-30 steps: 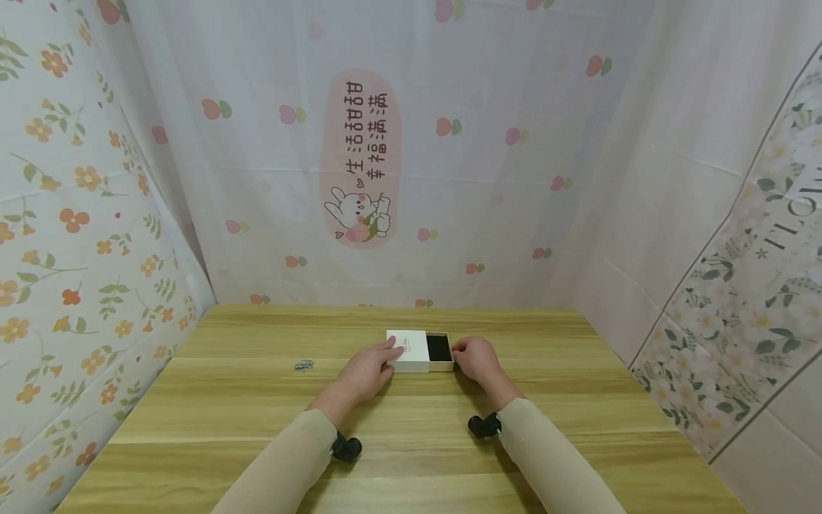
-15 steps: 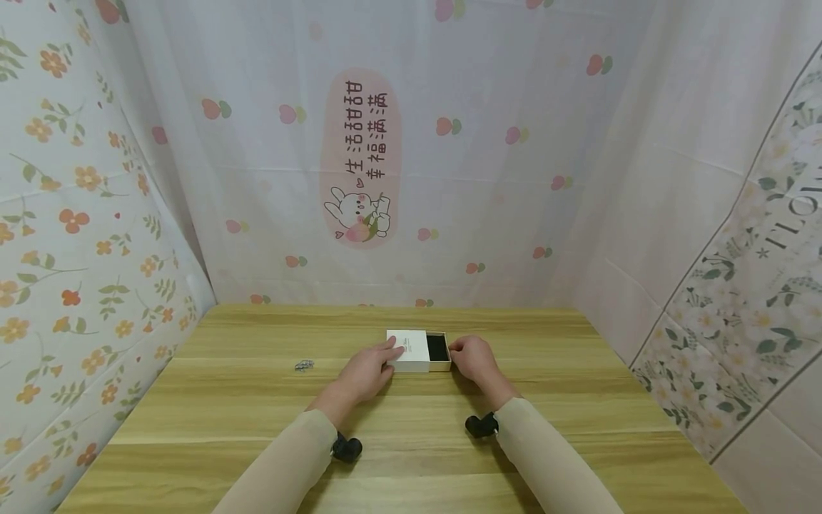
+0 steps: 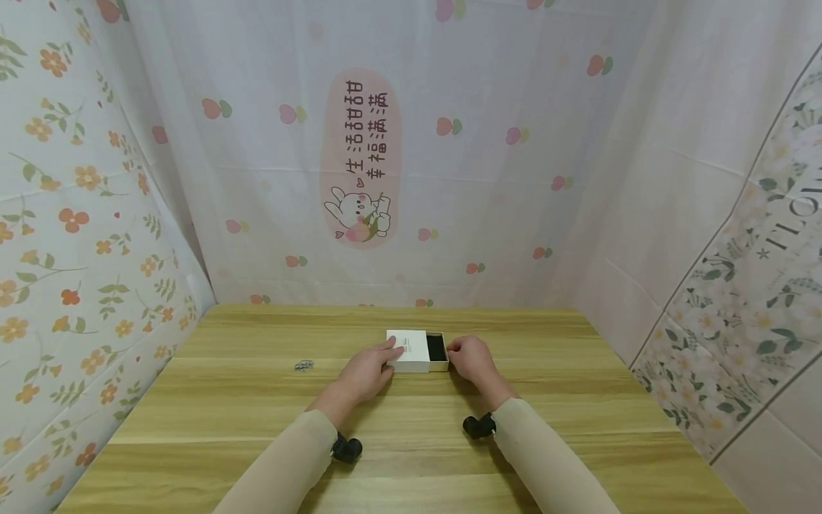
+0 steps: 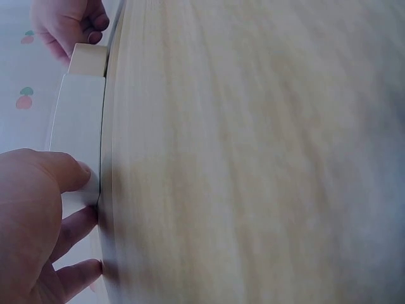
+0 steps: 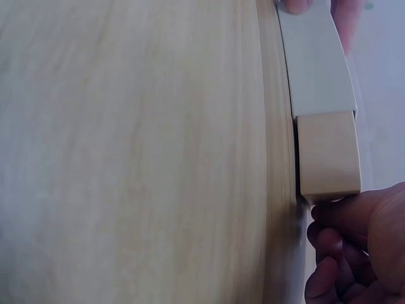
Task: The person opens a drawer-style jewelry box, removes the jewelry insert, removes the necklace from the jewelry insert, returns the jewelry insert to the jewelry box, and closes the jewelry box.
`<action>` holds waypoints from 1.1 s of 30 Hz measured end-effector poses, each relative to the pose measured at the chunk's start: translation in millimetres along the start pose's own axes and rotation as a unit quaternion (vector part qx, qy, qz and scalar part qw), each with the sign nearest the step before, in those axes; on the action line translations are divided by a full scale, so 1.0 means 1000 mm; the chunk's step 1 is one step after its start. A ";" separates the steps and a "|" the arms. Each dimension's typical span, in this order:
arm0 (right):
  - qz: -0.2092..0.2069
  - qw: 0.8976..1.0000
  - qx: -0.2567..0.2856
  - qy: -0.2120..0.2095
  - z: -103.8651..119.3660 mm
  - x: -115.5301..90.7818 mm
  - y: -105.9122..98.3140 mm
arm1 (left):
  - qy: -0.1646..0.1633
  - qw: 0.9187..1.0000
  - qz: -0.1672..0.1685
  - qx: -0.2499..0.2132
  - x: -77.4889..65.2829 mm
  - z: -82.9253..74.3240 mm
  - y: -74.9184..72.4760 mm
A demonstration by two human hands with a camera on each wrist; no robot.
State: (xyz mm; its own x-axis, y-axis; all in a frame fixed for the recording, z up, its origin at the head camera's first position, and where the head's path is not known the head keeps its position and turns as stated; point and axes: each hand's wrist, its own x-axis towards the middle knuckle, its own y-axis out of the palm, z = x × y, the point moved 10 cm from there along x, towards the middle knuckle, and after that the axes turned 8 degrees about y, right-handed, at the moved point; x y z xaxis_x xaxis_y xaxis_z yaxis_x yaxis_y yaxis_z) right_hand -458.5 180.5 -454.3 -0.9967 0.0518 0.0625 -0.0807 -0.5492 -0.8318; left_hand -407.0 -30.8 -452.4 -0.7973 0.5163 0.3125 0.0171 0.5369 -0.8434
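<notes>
A white slide-out box sits on the table, its outer sleeve (image 3: 414,357) printed with small dark lettering. From the right end protrudes a beige inner tray (image 5: 329,152) with black lining (image 3: 436,348). My left hand (image 3: 366,371) grips the sleeve's left part, thumb on the near side and fingers on top; in the left wrist view the thumb presses the white side wall. My right hand (image 3: 470,357) presses against the tray's outer end with a digit, its other fingers curled behind. The far side of the box is hidden.
A small silvery chain-like piece (image 3: 305,365) lies to the left on the wood-grain table (image 3: 411,457). Patterned curtains (image 3: 514,214) hang behind the table and along both sides. Each wrist carries a small black camera (image 3: 347,450).
My right hand has moved slightly left, and the inner tray has slid farther into the sleeve. Less of the black lining shows. My left hand and the sleeve stay where they were.
</notes>
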 end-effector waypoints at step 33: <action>0.001 1.000 -0.002 -0.006 0.011 -0.003 0.003 | 0.005 1.000 -0.007 -0.001 -0.001 0.001 0.001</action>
State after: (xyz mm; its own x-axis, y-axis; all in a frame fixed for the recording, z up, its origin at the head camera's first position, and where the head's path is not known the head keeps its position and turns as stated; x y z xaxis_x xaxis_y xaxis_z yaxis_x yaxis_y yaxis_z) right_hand -455.5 169.5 -451.0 -0.9970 0.0403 0.0665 -0.0777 -0.5455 -0.8345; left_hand -407.3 -31.8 -453.8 -0.7919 0.5143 0.3291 0.0070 0.5466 -0.8374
